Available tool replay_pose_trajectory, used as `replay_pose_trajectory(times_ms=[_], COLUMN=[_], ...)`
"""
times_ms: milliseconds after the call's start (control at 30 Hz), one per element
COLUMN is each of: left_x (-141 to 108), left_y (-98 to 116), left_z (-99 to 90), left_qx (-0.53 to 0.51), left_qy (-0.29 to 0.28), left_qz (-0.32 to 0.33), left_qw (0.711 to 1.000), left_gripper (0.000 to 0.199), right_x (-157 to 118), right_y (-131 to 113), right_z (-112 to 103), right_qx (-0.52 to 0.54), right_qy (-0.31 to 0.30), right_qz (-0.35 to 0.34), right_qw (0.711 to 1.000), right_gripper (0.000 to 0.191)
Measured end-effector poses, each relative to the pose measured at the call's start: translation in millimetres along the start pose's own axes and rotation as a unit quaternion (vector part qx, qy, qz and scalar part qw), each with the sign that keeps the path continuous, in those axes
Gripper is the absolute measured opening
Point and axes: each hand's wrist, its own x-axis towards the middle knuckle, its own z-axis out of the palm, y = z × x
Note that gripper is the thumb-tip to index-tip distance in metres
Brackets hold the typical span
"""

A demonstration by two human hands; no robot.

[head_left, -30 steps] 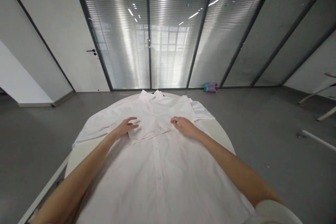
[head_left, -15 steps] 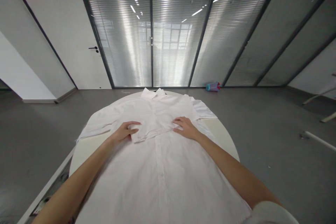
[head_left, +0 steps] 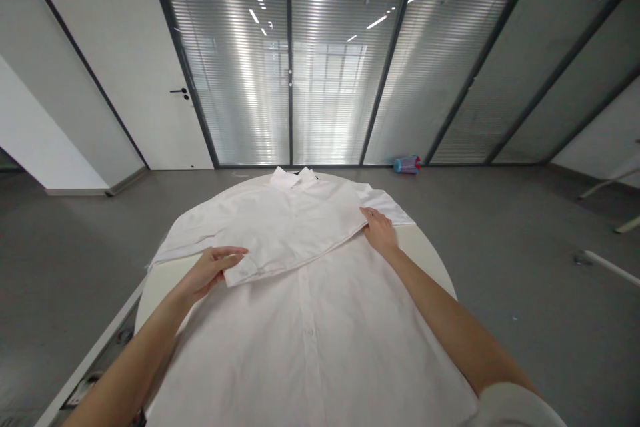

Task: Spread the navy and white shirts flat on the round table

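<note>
A white button-up shirt (head_left: 310, 320) lies spread on a round white table (head_left: 425, 253), its collar at the far edge. One sleeve is folded across the chest, its cuff toward the left; the other sleeve reaches out to the left edge. My left hand (head_left: 213, 270) pinches the folded sleeve by its cuff end. At the sleeve's upper edge on the right, near the shoulder, my right hand (head_left: 379, 228) has its fingers closed on the cloth, fingertips partly hidden by it.
A blue and red basket-like object (head_left: 407, 165) lies on the floor by the glass wall. Pale furniture legs (head_left: 613, 267) stand at the right. A white door (head_left: 165, 127) is at the back left. Under the table's left side is a metal frame.
My hands have moved apart, the left one toward the lower left and the right one toward the upper right. The folded sleeve is now stretched straighter and its cuff lies farther left.
</note>
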Motion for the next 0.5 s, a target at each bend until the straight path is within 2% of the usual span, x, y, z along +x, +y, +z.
replay_pose_trajectory(times_ms=[167,300,500], left_x=[-18.8,-33.6,-42.1], left_y=[-9.5,-21.7,-34.6], left_z=[-4.9,-7.6,-6.3], left_qx=[0.018,0.055,0.116], left_qy=[0.037,0.042,0.065], left_qz=[0.042,0.016,0.006], left_qw=[0.998,0.997,0.991], left_gripper=[0.035,0.045,0.06], right_x=[1.7,5.9,8.3], right_y=[-0.8,2.0,3.6], right_z=[0.1,-0.1,1.5], right_qx=[-0.022,-0.055,-0.123], right_qy=[-0.012,-0.017,-0.028], right_qz=[0.055,0.07,0.087], right_qw=[0.998,0.996,0.988], right_gripper=[0.055,0.035,0.031])
